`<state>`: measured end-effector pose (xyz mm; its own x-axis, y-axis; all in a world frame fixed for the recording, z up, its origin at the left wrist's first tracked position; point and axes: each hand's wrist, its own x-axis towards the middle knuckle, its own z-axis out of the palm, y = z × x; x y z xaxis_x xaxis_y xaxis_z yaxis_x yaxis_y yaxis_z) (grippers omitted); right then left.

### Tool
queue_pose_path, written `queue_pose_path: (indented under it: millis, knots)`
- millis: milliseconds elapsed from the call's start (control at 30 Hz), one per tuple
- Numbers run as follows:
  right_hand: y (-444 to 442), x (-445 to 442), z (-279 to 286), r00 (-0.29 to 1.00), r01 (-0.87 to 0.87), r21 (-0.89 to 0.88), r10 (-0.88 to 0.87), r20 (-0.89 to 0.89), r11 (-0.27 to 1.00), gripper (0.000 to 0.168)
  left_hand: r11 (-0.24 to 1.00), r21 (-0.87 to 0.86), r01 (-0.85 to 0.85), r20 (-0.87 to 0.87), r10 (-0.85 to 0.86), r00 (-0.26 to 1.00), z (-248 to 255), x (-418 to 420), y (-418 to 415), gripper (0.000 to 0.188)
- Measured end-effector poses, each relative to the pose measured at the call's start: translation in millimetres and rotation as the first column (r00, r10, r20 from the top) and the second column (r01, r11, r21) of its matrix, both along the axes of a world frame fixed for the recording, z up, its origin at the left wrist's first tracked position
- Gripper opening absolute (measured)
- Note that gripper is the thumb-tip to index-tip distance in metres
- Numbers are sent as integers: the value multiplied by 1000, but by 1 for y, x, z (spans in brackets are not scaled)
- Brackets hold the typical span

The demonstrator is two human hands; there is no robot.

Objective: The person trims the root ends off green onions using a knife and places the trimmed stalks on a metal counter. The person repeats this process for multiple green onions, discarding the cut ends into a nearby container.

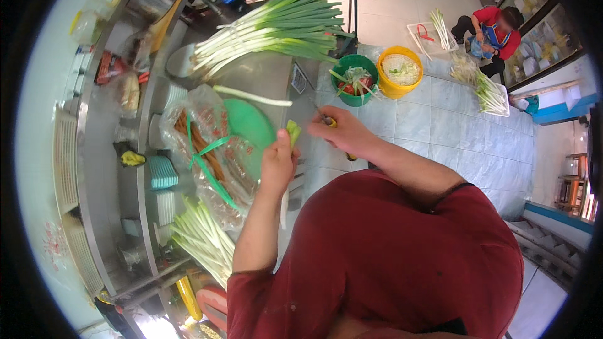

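Note:
My left hand [278,162] is closed around a scallion stalk [293,133]. Its cut green end sticks up past my thumb, and the white end [284,212] hangs below my fist. In my right hand [346,132] is a knife with a yellow and black handle [330,121]; its thin blade is blurred and points away from me. A large tied bundle of scallions [264,33] lies on the steel counter [254,73]. One loose white stalk [254,96] rests nearer to me. Trimmed scallions [205,240] are piled by my left forearm.
A clear plastic bag [212,165] with green ribbon overlaps a green round board [249,122]. Steel shelves [143,150] line the left. On the tiled floor stand a green bucket [355,96] of trimmings and a yellow bucket [399,89]. Another person [499,37] crouches at the far right beside scallions.

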<state>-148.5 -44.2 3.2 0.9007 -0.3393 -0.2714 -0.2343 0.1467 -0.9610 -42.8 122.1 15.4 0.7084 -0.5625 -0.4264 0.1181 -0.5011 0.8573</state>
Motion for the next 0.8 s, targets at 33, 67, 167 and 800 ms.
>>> queue_pose_path:
  millis: [33, 67, 167, 800]
  knots:
    - [-22, -9, -11, 996, -27, 19, 29, -88, 999, 32, 998, 56, -25, -133, 32, 991, 0, 4, -19, 30]
    - [-44, -17, -29, 983, -53, 42, 60, -174, 998, 31, 999, 9, -41, -131, 42, 990, -6, 5, -35, 30]
    - [-82, -47, -83, 970, 4, 229, 52, -239, 973, 31, 994, -100, -54, -97, 45, 994, -25, 0, -76, 31]
    - [-178, -63, -74, 998, 18, -413, -43, -50, 910, 41, 900, 277, 338, 344, -421, 840, -71, -29, -219, 30]
